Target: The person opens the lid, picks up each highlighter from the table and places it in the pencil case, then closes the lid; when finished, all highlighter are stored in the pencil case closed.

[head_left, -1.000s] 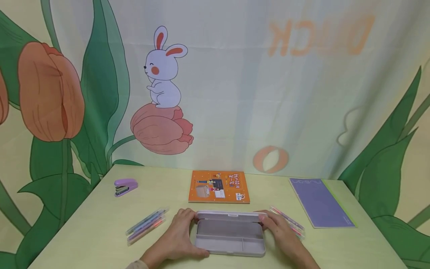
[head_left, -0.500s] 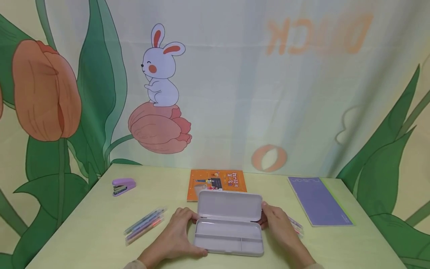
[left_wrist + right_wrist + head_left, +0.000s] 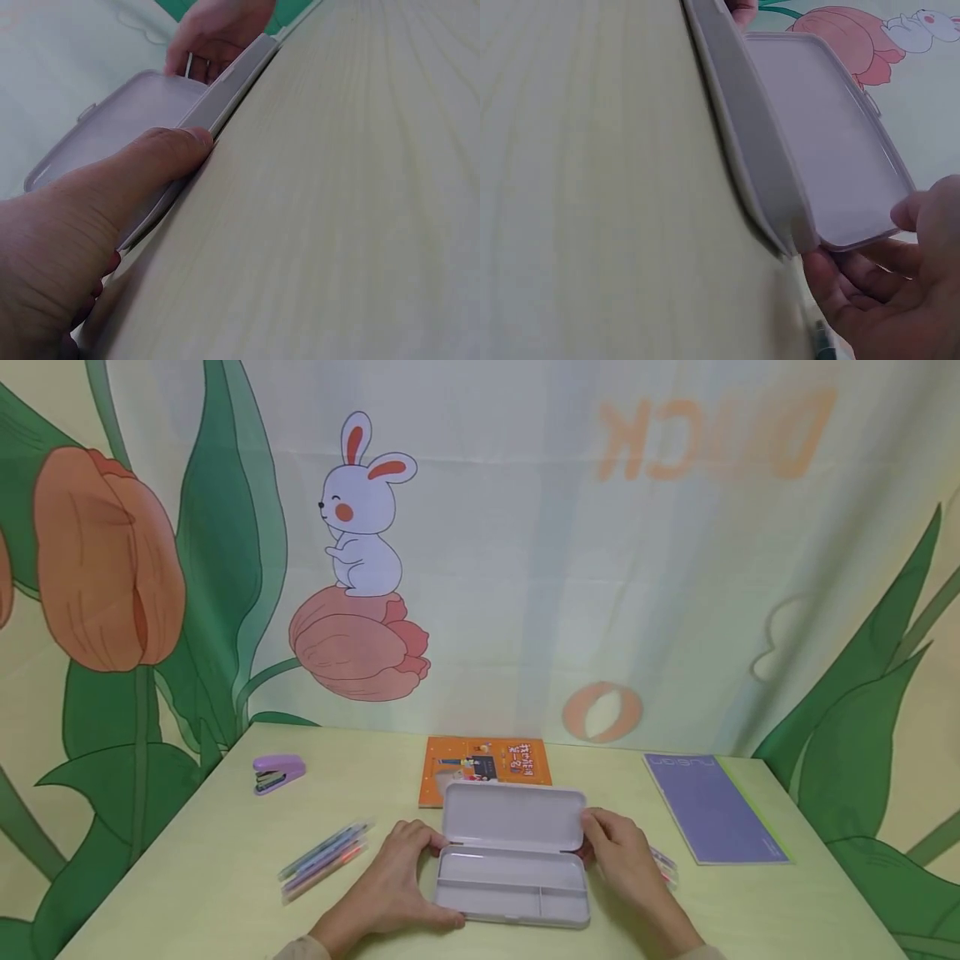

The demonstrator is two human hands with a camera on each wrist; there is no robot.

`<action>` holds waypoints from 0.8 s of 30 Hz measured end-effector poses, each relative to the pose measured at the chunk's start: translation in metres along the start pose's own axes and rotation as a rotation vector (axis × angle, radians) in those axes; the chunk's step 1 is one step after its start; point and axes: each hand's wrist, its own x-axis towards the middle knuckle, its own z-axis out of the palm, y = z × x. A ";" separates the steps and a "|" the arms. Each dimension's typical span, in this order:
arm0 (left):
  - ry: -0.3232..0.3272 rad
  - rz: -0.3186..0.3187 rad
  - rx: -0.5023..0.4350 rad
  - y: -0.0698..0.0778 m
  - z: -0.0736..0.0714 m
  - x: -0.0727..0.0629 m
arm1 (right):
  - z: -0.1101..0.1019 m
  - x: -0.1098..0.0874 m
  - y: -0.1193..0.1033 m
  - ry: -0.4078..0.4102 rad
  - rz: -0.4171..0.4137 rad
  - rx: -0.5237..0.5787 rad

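Note:
A pale grey pencil case (image 3: 487,903) lies open on the table, its hinged lid (image 3: 513,817) tilted back. The base has one long compartment and two shorter ones in front, none holding anything. My left hand (image 3: 397,885) grips the base's left end, thumb (image 3: 184,146) on the front edge and fingers towards the back corner. My right hand (image 3: 626,856) holds the lid's right edge; in the right wrist view the thumb (image 3: 911,212) lies at the lid's rim, with the other fingers below by the hinge corner.
An orange book (image 3: 442,768) lies behind the lid, partly covered by it. Several coloured pens (image 3: 322,864) lie to the left, more pens (image 3: 663,867) beside the right hand, partly hidden. A purple stapler (image 3: 277,772) sits far left, a purple notebook (image 3: 712,810) right.
The pencil case's lid has swung up and back, from nearly edge-on to leaning over the orange book. My right hand moved with it; the left hand kept its hold on the base.

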 end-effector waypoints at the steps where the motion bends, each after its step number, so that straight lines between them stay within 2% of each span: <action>1: 0.003 0.006 0.004 0.000 0.000 0.000 | -0.002 0.000 -0.002 0.004 -0.016 -0.003; 6: 0.013 0.028 0.011 -0.001 0.000 -0.001 | -0.016 0.000 -0.008 0.042 -0.074 -0.015; 12: 0.021 0.045 0.011 -0.003 0.001 -0.001 | -0.044 0.002 -0.002 0.111 -0.159 -0.017; 20: 0.029 0.047 0.010 -0.003 0.001 0.000 | -0.076 0.003 0.013 0.165 -0.195 -0.074; 24: 0.027 0.045 0.018 -0.003 0.002 0.000 | -0.084 0.004 0.022 0.163 -0.173 -0.106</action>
